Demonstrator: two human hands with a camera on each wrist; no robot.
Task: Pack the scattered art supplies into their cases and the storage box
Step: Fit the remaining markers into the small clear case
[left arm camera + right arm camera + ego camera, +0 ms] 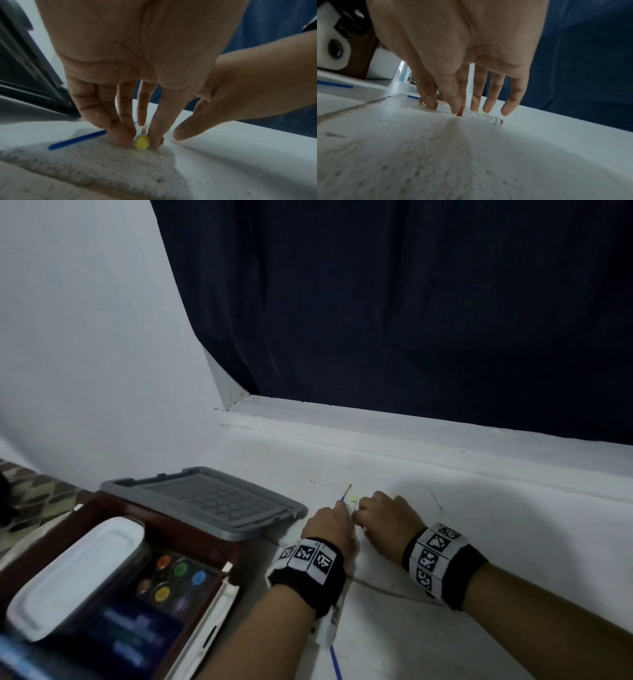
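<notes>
The left hand [137, 67] reaches down to the white worktop [479, 542] and pinches a yellow-capped marker [141, 142] between its fingertips [123, 140], the marker's yellow end facing the wrist camera. A blue paintbrush [77, 139] lies flat on the worktop just behind those fingers, touching or nearly touching them; in the head view its bristle end pokes out beyond the knuckles toward the far edge. The right hand [462, 54] sits just beside the left, its thumb and forefinger closed on the orange cap end of a white orange-capped marker [481, 117] that lies flat on the worktop, while the other three fingers hang straight above it. Both wrists wear black bands with printed square markers. Toward the left edge of the worktop a grey plastic lid [205, 501] lies flat, and nearer the front left corner stands a dark brown storage box [191, 535] holding a white rectangular case [75, 573] and a set of paint pots [171, 577] in orange, green, blue and yellow. A dark blue curtain [411, 302] hangs behind the far edge
</notes>
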